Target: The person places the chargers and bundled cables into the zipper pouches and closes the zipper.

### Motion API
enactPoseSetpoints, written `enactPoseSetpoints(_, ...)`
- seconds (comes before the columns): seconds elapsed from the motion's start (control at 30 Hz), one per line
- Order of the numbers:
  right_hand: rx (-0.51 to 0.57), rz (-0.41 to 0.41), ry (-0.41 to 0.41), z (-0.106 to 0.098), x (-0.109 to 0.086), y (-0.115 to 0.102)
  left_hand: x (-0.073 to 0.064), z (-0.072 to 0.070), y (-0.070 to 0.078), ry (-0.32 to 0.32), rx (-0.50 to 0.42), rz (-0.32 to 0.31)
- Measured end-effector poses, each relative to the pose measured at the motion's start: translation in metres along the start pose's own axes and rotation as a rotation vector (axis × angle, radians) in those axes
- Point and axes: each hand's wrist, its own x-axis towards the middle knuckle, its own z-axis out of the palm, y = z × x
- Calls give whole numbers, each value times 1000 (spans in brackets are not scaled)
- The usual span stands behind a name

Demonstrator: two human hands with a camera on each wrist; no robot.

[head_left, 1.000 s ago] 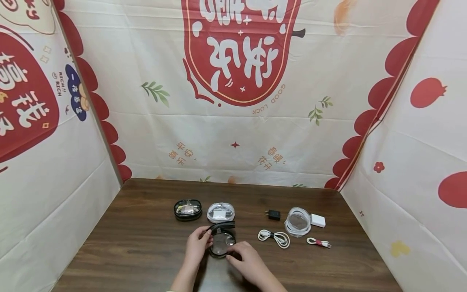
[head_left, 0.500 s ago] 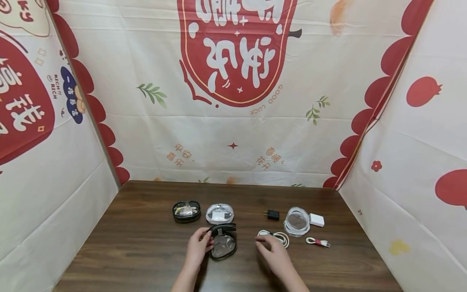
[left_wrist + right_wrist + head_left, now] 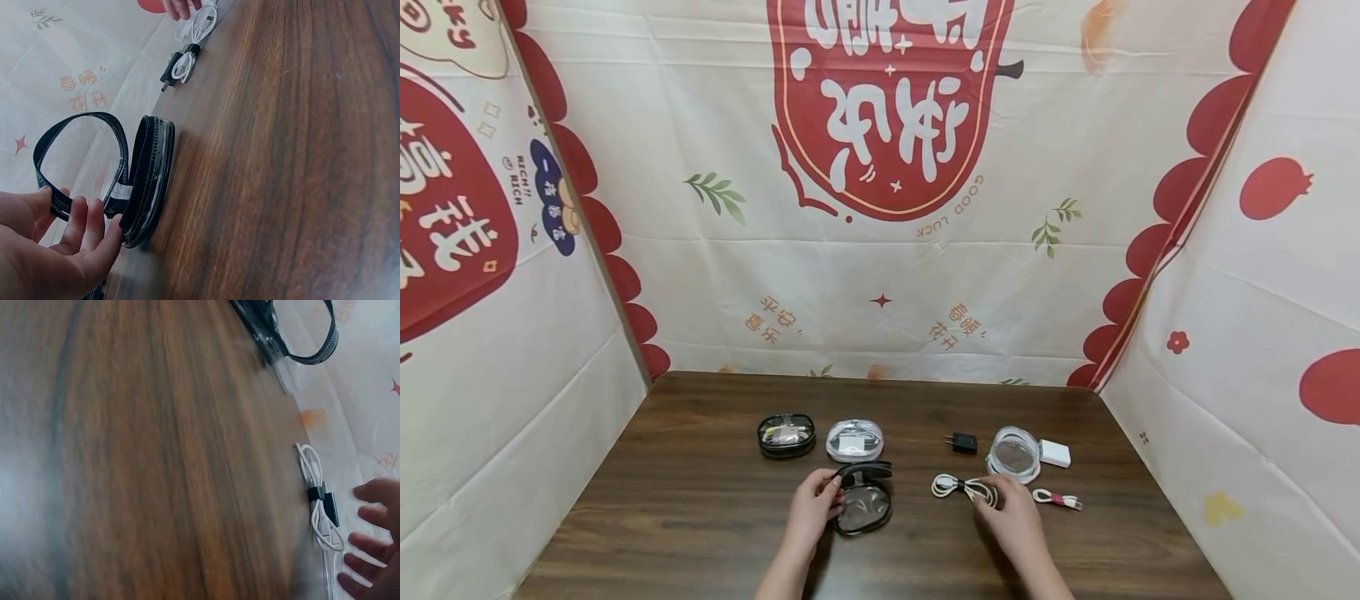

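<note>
We had the left hand (image 3: 811, 510) pinching the raised, black-edged lid of a clear case (image 3: 863, 507), whose body rested on the wooden table (image 3: 670, 500), just in front of a white-trimmed case (image 3: 855, 442). Our right hand (image 3: 1015, 518) was at the right end of a coiled white cable (image 3: 949, 484) (the one with a black strap), fingers spread; whether they touched it, we could not tell. Behind the cable lay a black plug (image 3: 964, 443).

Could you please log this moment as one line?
left hand: holds open black-rimmed clear case; right hand: by black-strapped white cable, contact unclear; black charger: untouched
</note>
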Motion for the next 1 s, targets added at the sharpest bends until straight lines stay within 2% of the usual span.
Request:
enactPoseSetpoints(0.2,-111,26,-79,4,4,11,-2,0,1,2,5,2)
enactPoseSetpoints(0.5,-115,73,-100,8,11,12,-2,0,1,-4,6,1)
enactPoseSetpoints(0.53,-114,85,-106,7,11,12,-4,0,4,-4,5,3)
enactPoseSetpoints(0.73,-117,89,-110,5,12,12,-1,1,1,6,-5,-8)
enactPoseSetpoints(0.77,-120,85,-105,5,12,11,0,0,-3,11,-9,-10)
enactPoseSetpoints(1.0,-121,87,-94,4,12,9,-3,-2,-6,-2,-58,95)
